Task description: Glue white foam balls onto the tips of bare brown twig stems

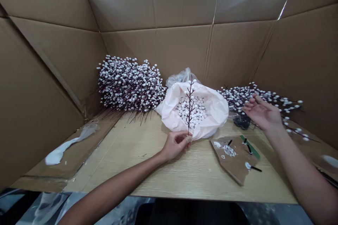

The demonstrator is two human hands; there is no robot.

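My left hand (177,145) pinches the lower end of a thin, dark brown artificial twig (189,107), which stands upright with bare side shoots. Behind the twig is a pinkish-white plastic bag (169,107), its mouth spread wide around many loose white foam berries (198,110). My right hand (261,112) is raised on the right, palm turned up, fingers loosely curled and apart with nothing visible in them. Just behind it lies a pile of white-berried branches (232,96); whether the fingers touch it I cannot tell.
A large bundle of white-berried stems (129,84) lies at the back left. On the wooden table (169,179), a cardboard piece (229,161) carries white glue smears and several short black sticks. A glue-like white bag (56,155) lies left. Cardboard walls (182,49) enclose the table.
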